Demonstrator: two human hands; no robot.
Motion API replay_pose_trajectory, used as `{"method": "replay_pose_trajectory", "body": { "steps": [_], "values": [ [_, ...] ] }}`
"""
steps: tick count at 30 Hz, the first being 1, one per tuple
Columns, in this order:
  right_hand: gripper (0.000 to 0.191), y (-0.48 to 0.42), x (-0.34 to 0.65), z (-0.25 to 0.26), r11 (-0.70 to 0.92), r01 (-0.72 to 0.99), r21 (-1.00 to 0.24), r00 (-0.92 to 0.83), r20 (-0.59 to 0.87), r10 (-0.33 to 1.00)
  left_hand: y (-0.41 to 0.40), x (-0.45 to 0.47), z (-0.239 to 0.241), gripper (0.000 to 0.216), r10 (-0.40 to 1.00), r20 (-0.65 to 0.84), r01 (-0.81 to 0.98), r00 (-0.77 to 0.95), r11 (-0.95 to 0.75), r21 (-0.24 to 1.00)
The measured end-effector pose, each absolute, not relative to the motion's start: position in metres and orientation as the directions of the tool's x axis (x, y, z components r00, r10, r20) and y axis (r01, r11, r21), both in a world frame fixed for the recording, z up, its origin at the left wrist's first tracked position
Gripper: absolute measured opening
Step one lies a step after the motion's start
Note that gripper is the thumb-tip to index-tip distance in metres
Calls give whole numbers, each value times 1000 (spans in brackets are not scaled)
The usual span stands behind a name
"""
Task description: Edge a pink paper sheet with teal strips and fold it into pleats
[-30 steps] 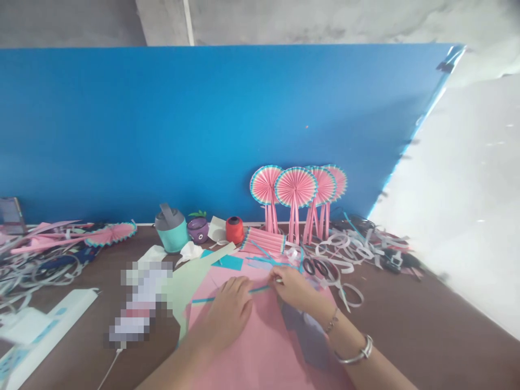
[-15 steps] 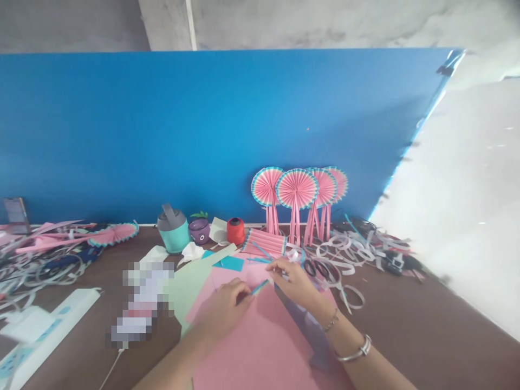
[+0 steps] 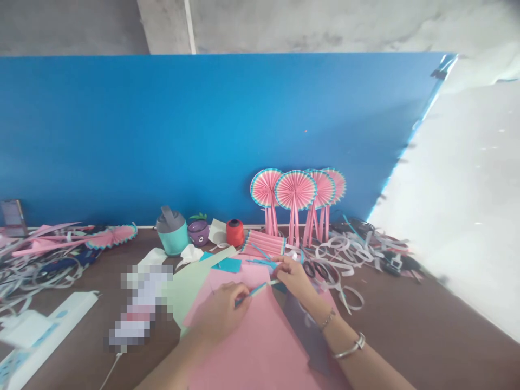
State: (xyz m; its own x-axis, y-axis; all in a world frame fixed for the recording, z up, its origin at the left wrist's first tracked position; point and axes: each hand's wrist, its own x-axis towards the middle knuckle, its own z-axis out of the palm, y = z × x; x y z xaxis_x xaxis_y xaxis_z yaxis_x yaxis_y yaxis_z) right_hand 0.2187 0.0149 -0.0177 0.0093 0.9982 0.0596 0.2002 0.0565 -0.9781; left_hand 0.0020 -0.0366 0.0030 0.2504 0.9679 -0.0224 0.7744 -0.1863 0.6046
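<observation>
A large pink paper sheet [image 3: 260, 341] lies on the brown table in front of me. Over its far edge I hold a thin blue paper strip [image 3: 254, 291] between both hands. My left hand [image 3: 221, 311] pinches the strip's near end, fingers curled. My right hand [image 3: 294, 279] pinches the far end, with bracelets on its wrist. A small blue paper piece [image 3: 229, 264] and several loose blue strips [image 3: 260, 261] lie just beyond my hands.
Several pink pleated fans on sticks [image 3: 296, 203] lean on the blue board [image 3: 203, 135]. A folded pink pleat [image 3: 264, 242], red thread spool [image 3: 234, 232], teal jug [image 3: 172, 230], purple pot [image 3: 198, 232], scissors [image 3: 319, 269], white paper curls [image 3: 345, 252] and a pale green sheet [image 3: 190, 284] crowd the table.
My left hand, flat on the pink sheet a second ago, has closed into a pinch on the strip. The strip's near end has lifted and tilted. My right hand has shifted slightly away from me.
</observation>
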Motion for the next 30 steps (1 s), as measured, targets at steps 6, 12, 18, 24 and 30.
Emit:
{"method": "replay_pose_trajectory", "body": {
  "steps": [6,12,18,24,30],
  "values": [
    [30,9,215,-11,172,409,-896,-89,149,985,-35,1,0,20,953,31,750,302,-258,609],
    [21,15,222,-22,131,763,-633,20,225,974,-34,1,-1,17,939,71,718,336,-304,626],
    [23,1,220,-5,413,777,-476,-78,578,812,-34,1,5,18,921,125,740,370,-373,560],
    [8,-14,206,4,716,619,-324,-512,525,680,-34,4,10,23,874,205,752,441,-485,447],
    [10,-11,199,-9,720,601,-347,-532,499,684,-36,5,10,20,838,266,756,477,-545,362]
  ]
}}
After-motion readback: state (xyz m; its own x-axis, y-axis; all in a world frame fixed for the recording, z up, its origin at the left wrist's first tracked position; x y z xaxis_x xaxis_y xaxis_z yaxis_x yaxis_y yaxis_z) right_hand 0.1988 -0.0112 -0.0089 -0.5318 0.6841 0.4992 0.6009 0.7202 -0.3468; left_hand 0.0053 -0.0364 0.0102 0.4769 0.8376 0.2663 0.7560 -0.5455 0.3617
